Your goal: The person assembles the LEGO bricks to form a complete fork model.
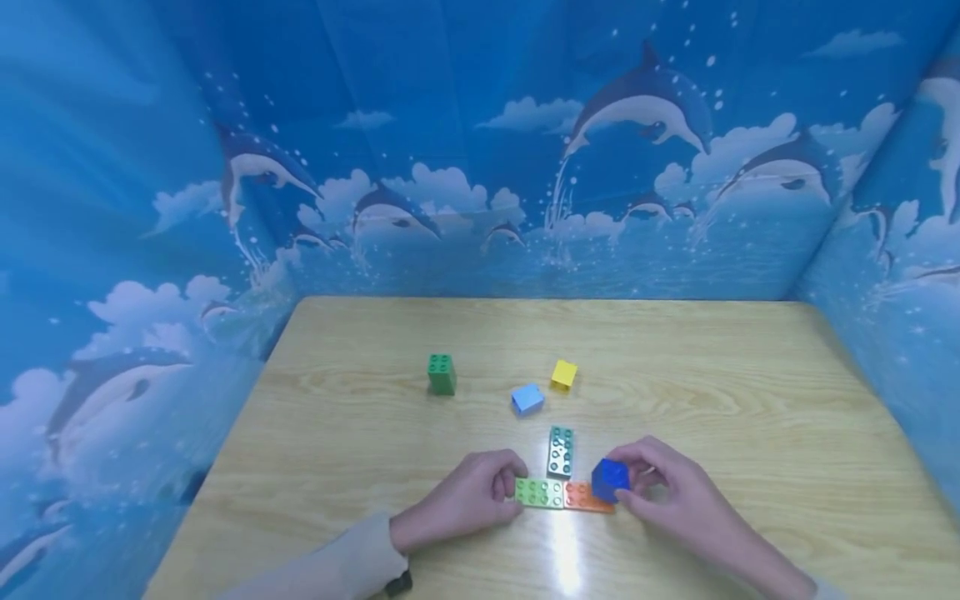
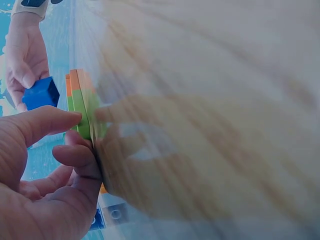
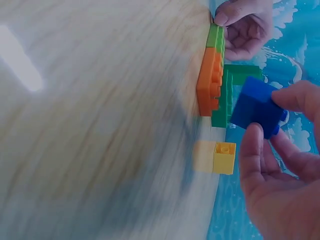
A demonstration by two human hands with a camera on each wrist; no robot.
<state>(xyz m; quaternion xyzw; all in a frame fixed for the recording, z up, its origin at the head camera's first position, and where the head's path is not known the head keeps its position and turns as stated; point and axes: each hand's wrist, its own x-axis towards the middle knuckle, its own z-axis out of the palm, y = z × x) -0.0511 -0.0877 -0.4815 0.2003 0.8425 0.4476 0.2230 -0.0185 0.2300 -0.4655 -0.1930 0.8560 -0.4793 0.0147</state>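
Observation:
Between its thumb and fingers my right hand [image 1: 671, 492] pinches a dark blue toy building brick [image 1: 611, 480]. It is held above the right end of an orange brick [image 1: 579, 495]; in the right wrist view the blue brick [image 3: 256, 104] is tilted, its studs facing the palm. The orange brick lies end to end with a light green brick [image 1: 538, 492] on the table. My left hand [image 1: 476, 496] pinches the light green brick at its left end, thumb on the near side. Just behind these two lies a dark green studded brick [image 1: 560, 452].
Farther back on the wooden table [image 1: 360, 433] lie a light blue brick [image 1: 528, 399] and a yellow brick [image 1: 564, 375]. A tall green brick stack [image 1: 442, 375] stands to their left. A dolphin-printed curtain [image 1: 465, 167] borders the table at the back and sides.

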